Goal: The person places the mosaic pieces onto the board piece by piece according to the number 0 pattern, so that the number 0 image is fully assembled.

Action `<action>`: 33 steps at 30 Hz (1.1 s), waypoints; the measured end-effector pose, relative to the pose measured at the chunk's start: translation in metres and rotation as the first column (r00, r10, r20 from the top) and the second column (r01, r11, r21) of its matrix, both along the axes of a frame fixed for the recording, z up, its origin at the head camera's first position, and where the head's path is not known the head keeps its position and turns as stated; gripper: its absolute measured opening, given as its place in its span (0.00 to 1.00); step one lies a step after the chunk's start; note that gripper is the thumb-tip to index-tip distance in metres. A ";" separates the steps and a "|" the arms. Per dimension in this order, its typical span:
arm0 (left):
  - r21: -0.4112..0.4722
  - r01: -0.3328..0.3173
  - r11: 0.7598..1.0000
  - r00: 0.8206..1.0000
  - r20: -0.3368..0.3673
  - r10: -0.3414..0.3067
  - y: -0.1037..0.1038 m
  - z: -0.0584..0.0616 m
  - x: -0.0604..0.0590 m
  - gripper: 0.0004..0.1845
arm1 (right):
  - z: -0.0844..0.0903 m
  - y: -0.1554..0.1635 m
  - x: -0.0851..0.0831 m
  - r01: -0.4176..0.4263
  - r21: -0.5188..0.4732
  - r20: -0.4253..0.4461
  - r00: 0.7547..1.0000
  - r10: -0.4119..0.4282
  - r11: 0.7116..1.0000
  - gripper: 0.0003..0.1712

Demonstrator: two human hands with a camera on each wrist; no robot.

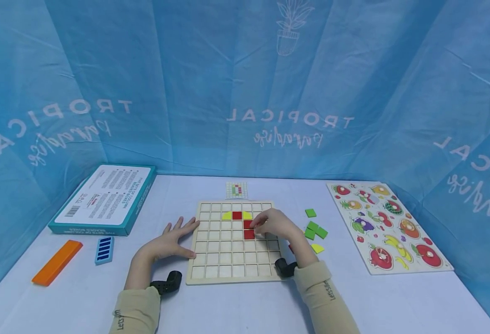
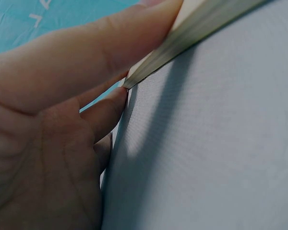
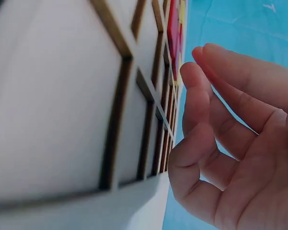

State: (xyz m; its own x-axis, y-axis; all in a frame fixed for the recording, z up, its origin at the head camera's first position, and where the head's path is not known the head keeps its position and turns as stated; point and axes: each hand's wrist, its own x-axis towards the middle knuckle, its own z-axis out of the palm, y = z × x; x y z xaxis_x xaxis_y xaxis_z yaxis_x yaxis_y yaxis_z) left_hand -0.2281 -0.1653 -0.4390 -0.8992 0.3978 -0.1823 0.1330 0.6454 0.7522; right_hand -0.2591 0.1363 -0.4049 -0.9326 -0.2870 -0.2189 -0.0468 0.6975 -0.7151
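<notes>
A wooden grid board [image 1: 232, 253] lies flat on the table. Three red tiles [image 1: 249, 234] and two yellow curved pieces [image 1: 227, 215] sit in its upper cells. My right hand [image 1: 270, 223] hovers over the board with loosely bent fingers, their tips at the red tiles [image 3: 173, 33]. In the right wrist view nothing lies between the fingers [image 3: 197, 96]. My left hand [image 1: 171, 241] rests flat on the table with straight fingers, which touch the board's left edge [image 2: 201, 28]. Loose green tiles [image 1: 315, 230] and a yellow tile [image 1: 317, 248] lie right of the board.
A small pattern card [image 1: 236, 189] lies behind the board. A blue box [image 1: 103, 199], an orange bar [image 1: 57, 262] and a blue ribbed block [image 1: 104, 249] are on the left. A fruit peg puzzle [image 1: 387, 225] lies on the right. Blue cloth walls surround the table.
</notes>
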 end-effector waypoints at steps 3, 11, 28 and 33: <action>0.001 -0.003 1.000 1.000 0.001 0.003 0.000 -0.001 -0.001 0.55 | 0.001 0.005 0.000 0.008 -0.037 -0.006 1.000 -0.008 0.999 0.04; -0.002 -0.012 1.000 1.000 0.004 0.012 -0.001 -0.003 -0.002 0.56 | 0.000 0.020 0.000 0.009 -0.106 0.001 1.000 -0.009 0.994 0.06; 0.030 -0.009 0.999 1.000 0.018 0.009 -0.001 0.001 0.002 0.56 | 0.000 0.053 0.007 0.026 -0.220 -0.001 1.000 -0.027 0.975 0.11; 0.027 -0.006 1.000 1.000 0.014 0.006 0.000 0.000 0.000 0.56 | 0.000 0.061 0.011 0.035 -0.213 0.003 0.999 -0.035 0.976 0.10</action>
State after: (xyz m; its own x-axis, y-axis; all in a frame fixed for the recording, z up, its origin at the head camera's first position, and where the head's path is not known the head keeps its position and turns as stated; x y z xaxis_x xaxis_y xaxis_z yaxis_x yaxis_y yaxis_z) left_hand -0.2278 -0.1658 -0.4387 -0.8989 0.3975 -0.1844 0.1183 0.6254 0.7712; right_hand -0.2478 0.1975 -0.4050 -0.9430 -0.2941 -0.1557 -0.0254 0.5301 -0.8476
